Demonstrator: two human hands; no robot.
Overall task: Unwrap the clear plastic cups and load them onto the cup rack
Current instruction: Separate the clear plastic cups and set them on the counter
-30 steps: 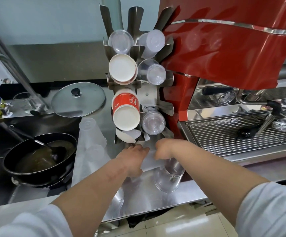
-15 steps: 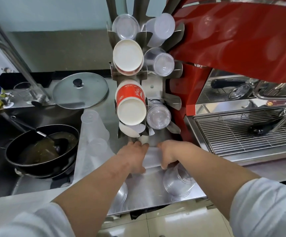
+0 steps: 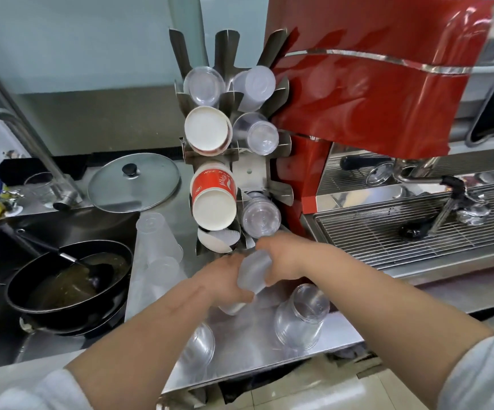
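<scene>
Stainless steel counter point(image 3: 240, 347) fills the middle of my view, and the cup rack point(image 3: 234, 149) stands upright at its back edge, so I place everything from that rack. Just in front of its base, both of my hands meet on one stack of frosted cups point(image 3: 251, 272): my left hand point(image 3: 225, 279) is wrapped around the lower part and my right hand point(image 3: 281, 255) is closed over the upper end, the stack tilted between them. I cannot tell whether any wrapping is on it. On the rack itself, clear cups point(image 3: 259, 216) sit in the right-hand slots and paper cups point(image 3: 213, 196) in the left-hand ones. In front of the rack and to its right, a clear cup stack point(image 3: 300, 319) lies on the counter, apart from my hands. To the rack's left stands a frosted stack point(image 3: 158, 241), and beyond that a black pan point(image 3: 68, 279) sits in the sink. A red coffee machine point(image 3: 373, 99) rises just right of the rack.
</scene>
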